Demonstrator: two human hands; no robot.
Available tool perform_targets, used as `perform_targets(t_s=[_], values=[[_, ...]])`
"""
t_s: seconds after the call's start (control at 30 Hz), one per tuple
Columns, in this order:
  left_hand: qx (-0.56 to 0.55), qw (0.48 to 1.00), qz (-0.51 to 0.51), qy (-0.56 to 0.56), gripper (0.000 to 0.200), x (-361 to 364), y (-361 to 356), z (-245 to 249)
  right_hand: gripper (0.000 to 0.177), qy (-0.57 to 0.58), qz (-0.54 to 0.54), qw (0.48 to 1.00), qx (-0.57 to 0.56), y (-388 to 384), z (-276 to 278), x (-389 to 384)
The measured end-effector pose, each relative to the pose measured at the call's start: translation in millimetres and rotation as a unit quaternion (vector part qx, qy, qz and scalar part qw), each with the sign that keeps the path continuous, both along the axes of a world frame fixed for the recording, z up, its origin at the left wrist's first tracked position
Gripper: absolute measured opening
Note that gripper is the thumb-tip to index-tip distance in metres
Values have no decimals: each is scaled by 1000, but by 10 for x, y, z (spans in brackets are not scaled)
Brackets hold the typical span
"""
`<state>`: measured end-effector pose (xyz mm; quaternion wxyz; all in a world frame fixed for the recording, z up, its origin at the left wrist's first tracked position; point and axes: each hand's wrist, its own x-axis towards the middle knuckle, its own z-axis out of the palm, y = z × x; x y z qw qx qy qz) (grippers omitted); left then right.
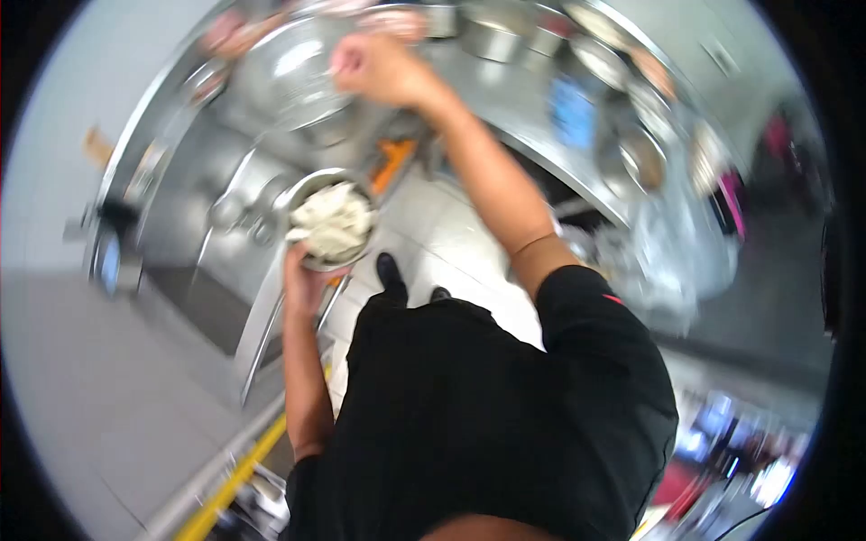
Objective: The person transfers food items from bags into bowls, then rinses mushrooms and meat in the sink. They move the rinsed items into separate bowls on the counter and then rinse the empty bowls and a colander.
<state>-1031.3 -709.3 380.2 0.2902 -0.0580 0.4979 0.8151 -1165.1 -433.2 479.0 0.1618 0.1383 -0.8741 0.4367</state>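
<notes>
My left hand is closed on the near side of a round metal bowl, holding it beside the sink. Pale, cream-coloured pieces of food fill the bowl; their exact kind is not clear. My right arm reaches forward, and my right hand is blurred, with its fingers curled in. Whether anything is inside those fingers cannot be seen. Just beyond and below that hand is a large, shiny round basin on the counter.
A steel sink lies to the left. Several metal pots line the back counter, with a blue item and a metal bowl to the right. Clear plastic bags hang nearby. Something orange is under the counter edge.
</notes>
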Motion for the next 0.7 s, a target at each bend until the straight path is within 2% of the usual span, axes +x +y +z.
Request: perform_targets(t_s=[0.07,0.1,0.27,0.3,0.33,0.37,0.4,0.43,0.5,0.57,0.63,0.67,0.7], values=[[3,998,-56,19,63,-18,97,-61,9,-25,5,992,-127,248,12,866],[4,996,-87,27,62,-23,179,-103,8,-58,-15,987,-148,370,60,1353],[13,972,-236,12,60,189,875,-374,12,-96,-222,969,-52,1205,-540,3326],[9,963,-269,2,59,284,1061,-431,10,-77,-247,963,-77,1357,-703,3658],[5,953,-302,-5,58,320,1221,-470,9,-115,-322,937,-66,1465,-847,3886],[2,943,-333,-12,58,377,1397,-505,10,-203,-370,904,-63,1639,-978,4114],[1,933,-360,-18,57,407,1541,-530,19,-218,-420,871,133,1844,-1299,4327],[3,923,-383,-24,56,422,1705,-551,30,-240,-452,829,228,1787,-1218,4513],[29,890,-455,-18,52,459,2037,-660,32,-199,-497,813,227,1665,-1067,4712],[37,884,-465,1,47,681,2343,-618,32,-59,-511,856,49,1424,-831,4784],[38,863,-504,7,43,889,2620,-636,31,29,-522,849,75,1094,-667,4678],[44,860,-509,1,42,1007,2738,-587,34,82,-512,846,126,1074,-862,4593],[54,849,-526,-7,40,1117,2797,-533,41,68,-504,852,125,904,-803,4501]])
